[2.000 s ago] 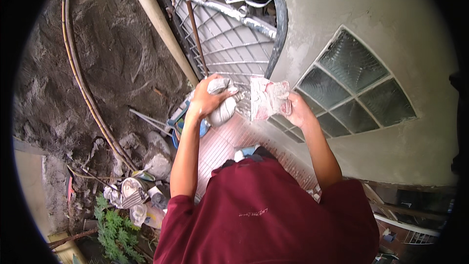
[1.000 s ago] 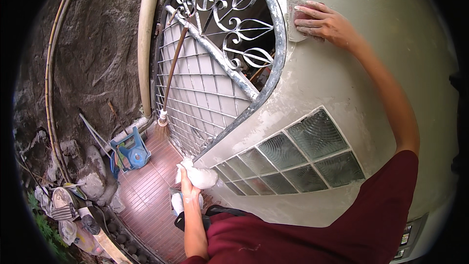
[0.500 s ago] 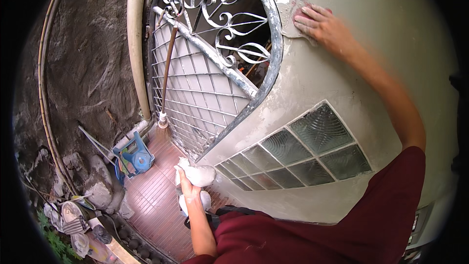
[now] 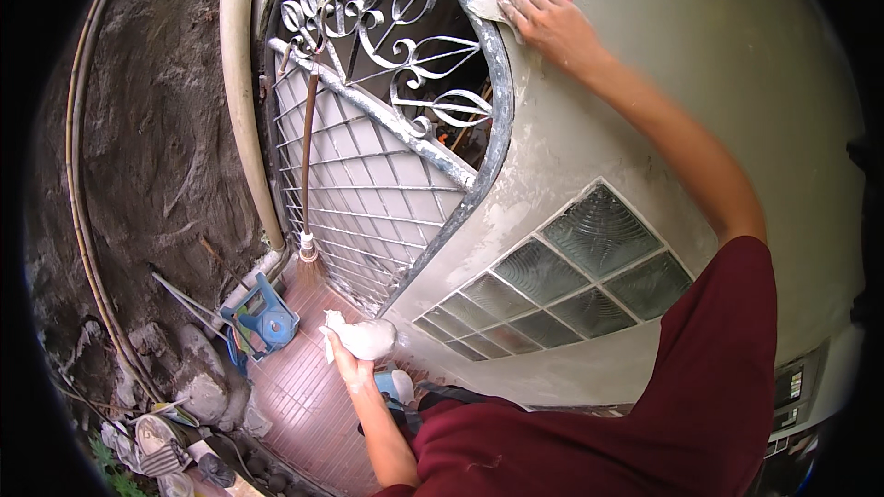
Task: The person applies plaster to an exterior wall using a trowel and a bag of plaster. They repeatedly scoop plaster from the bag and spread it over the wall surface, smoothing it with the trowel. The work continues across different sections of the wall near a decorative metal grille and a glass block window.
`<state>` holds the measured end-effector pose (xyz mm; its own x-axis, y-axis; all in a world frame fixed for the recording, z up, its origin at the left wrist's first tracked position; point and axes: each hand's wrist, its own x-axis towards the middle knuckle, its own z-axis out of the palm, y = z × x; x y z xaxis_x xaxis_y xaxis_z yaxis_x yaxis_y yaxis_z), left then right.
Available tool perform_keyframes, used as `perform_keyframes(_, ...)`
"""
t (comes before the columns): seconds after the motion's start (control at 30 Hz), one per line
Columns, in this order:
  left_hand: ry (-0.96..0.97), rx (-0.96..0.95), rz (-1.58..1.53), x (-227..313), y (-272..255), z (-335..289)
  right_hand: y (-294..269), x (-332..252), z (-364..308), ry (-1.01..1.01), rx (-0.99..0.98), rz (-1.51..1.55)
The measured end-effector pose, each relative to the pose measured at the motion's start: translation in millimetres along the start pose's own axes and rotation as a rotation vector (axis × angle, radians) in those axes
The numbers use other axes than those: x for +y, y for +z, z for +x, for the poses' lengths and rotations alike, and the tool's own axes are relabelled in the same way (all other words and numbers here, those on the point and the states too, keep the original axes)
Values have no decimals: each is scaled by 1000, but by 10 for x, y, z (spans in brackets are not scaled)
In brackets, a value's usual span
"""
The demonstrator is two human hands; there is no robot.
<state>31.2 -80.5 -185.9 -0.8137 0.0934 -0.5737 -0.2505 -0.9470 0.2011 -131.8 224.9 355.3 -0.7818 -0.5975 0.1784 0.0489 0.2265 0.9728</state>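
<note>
My right hand (image 4: 555, 29) presses a flat, plaster-smeared spreader (image 4: 485, 6) with a reddish back against the grey-green wall (image 4: 635, 120), beside the top of the arched gate frame. Its fingers lie together over the tool, and the arm reaches up across the wall. Low in front of me, my left hand (image 4: 346, 364) grips the gathered neck of a bulging white plastic bag (image 4: 368, 339); what fills the bag cannot be made out. Just below that hand, a blue-and-white container (image 4: 398, 385) shows in part.
A metal gate (image 4: 368, 170) with scrollwork stands left of the wall, a broom (image 4: 308, 147) upright against it. Glass blocks (image 4: 599, 230) are set in the wall. A blue plastic stool (image 4: 270, 320) is on the tiled floor (image 4: 295, 405), near rocks and a pipe (image 4: 241, 83).
My right hand and the spreader have moved up and left along the wall, toward the gate frame. The view has shifted slightly; my left hand still holds the bag.
</note>
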Motion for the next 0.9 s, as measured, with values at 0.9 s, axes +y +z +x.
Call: perform_keyframes(0.9,-125,31,120,398,-155,-263,-1094,-182,-1164,978,-145,1252)
